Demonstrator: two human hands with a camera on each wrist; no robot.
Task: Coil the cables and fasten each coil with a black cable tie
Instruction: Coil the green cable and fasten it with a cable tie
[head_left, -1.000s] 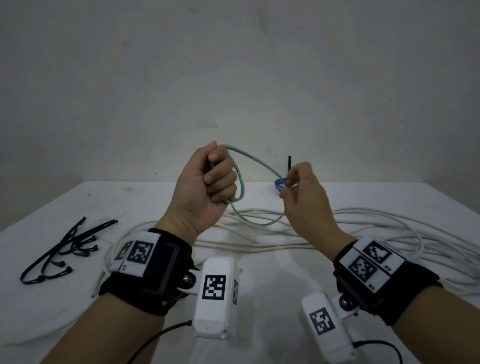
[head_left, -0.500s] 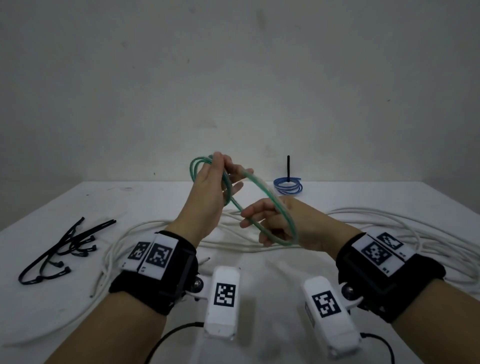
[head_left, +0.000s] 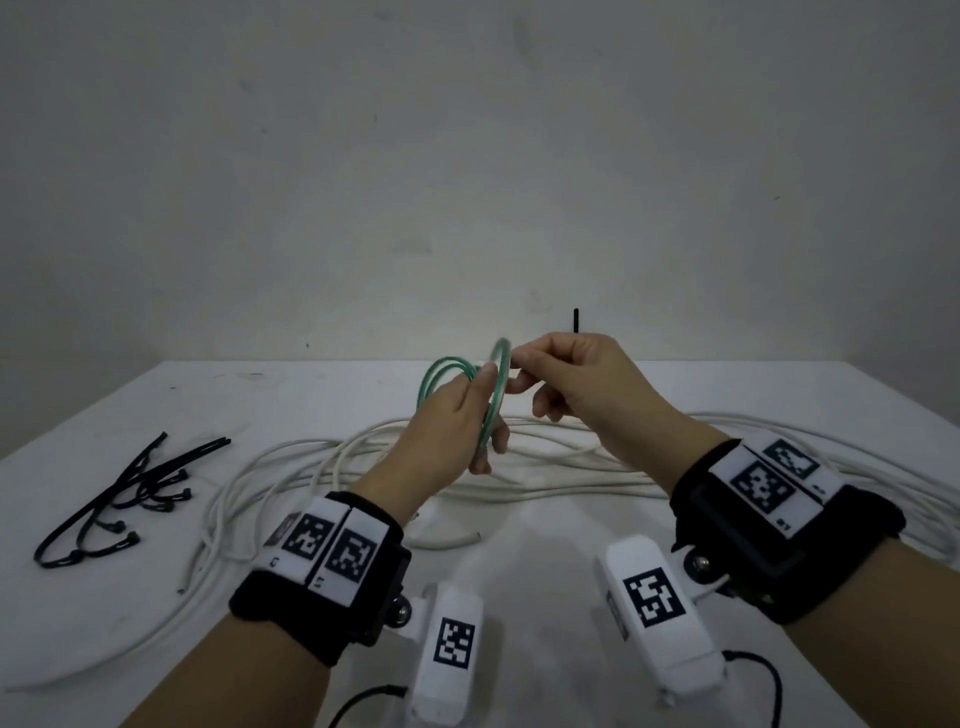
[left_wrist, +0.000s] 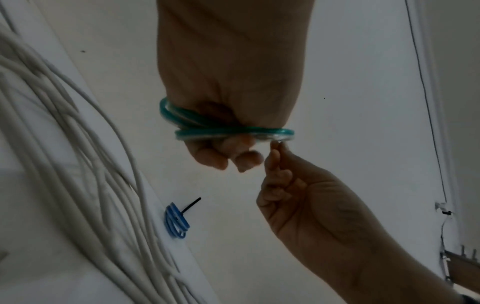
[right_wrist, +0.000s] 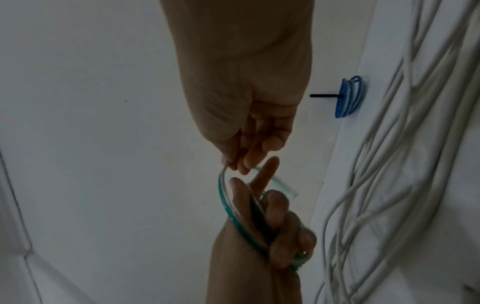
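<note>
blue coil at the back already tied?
Yes: in the left wrist view the blue coil lies on the table with a black cable tie sticking out of it.

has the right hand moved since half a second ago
Yes. In the head view the right hand has risen and now hides the blue coil at the table's far edge; earlier it sat lower, in front of the white cables.

cable ties (head_left: 111, 499) left | loose cables (head_left: 545, 467) centre | tied coil (left_wrist: 176, 222) behind
</note>
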